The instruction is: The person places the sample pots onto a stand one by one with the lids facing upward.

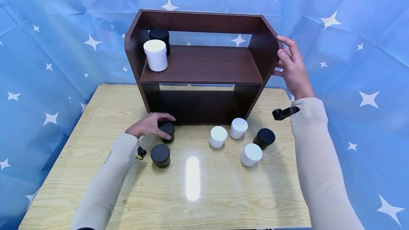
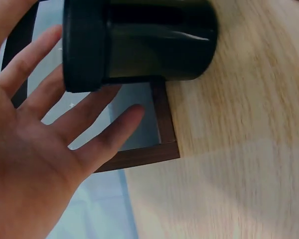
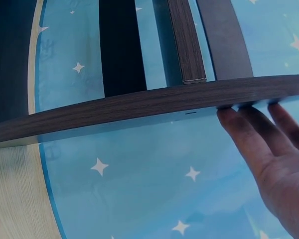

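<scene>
Hands at the shelf unit, jars on two levels.

I see my left hand [image 1: 148, 125] curled over a black jar [image 1: 167, 131] near the table's [image 1: 80, 123] left edge, just in front of the shelf unit [image 1: 204, 63]; my right hand [image 1: 292, 67] rests with straight fingers against the unit's right side panel, gripping nothing. On the shelf's left end stand a white jar [image 1: 156, 55] and a black one [image 1: 159, 35] behind it; the rest of that board is bare. Five more jars stand loose in front.
</scene>
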